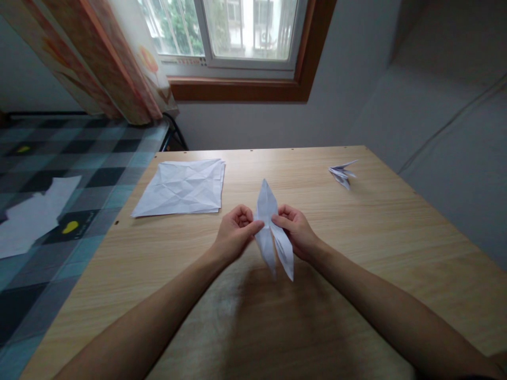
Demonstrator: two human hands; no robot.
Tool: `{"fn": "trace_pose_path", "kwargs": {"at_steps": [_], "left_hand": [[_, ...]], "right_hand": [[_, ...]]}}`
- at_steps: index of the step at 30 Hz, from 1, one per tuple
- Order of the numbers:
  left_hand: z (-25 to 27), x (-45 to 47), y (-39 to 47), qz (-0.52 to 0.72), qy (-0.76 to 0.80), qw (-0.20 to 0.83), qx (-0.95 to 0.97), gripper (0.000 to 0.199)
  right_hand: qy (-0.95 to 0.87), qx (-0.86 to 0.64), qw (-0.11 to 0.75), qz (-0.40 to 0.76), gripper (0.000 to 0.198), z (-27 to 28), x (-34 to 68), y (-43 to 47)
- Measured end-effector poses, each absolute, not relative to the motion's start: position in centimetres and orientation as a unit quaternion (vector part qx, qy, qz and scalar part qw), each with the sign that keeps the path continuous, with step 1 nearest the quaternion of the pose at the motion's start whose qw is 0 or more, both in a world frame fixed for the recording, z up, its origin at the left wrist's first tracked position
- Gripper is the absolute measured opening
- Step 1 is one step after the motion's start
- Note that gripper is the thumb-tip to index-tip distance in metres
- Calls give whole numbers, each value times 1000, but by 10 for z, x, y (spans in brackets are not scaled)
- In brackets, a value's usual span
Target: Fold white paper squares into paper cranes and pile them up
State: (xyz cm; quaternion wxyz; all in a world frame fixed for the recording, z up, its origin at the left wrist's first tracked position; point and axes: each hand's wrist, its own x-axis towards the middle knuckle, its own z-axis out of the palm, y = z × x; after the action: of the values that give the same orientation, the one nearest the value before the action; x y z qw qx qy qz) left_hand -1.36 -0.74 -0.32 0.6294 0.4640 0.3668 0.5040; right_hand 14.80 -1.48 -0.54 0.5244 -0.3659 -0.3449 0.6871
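Note:
A piece of folded white paper (pixel 266 203) is held above the wooden table (pixel 190 327), between my two hands. One pointed tip faces away from me, and two narrow points hang towards me with a gap between them. My left hand (pixel 237 229) pinches its left edge, thumb on top and fingers curled underneath. On the other edge, my right hand (pixel 296 229) grips the paper with its thumb near the middle. The fingertips below the paper are partly hidden.
Creased white sheets (pixel 186 187) lie stacked at the table's back left. A small folded paper piece (pixel 341 173) with several points sits at the back right. Left of the table, more white paper (pixel 35 219) rests on a checked bedcover (pixel 24 306). A window (pixel 249 31) is behind.

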Motion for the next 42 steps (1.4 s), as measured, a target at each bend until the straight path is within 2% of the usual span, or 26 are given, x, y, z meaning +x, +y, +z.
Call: {"fn": "trace_pose_path", "kwargs": {"at_steps": [3,7,11,20,25,29,38,42], "left_hand": [[-1,-15,-8,525,385,560,512,32],[0,-18,-10,468,385,519,604,24],[-3,-21,-11,414,398,528,625,21],[-5,-21,-7,430,380,546,610,32],[-5,-22,-7,418,374,540,628,20],[-5,-21,-7,412,383,522,641,19],[-6,-20,-8,422,384,518,637,19],[-6,-19,-8,429,390,522,626,20]], "right_hand": [[-344,-365,532,682,35,-6,149,-13],[-346,-381,538,668,35,-6,150,-13],[-370,-396,527,654,36,-4,151,-13],[-378,-389,520,660,32,-7,152,-12],[-360,-322,512,710,29,-8,154,-12],[-361,-298,486,738,33,-8,158,-11],[-358,-291,483,745,35,-7,160,-10],[-369,-320,511,707,33,-14,159,-8]]}}
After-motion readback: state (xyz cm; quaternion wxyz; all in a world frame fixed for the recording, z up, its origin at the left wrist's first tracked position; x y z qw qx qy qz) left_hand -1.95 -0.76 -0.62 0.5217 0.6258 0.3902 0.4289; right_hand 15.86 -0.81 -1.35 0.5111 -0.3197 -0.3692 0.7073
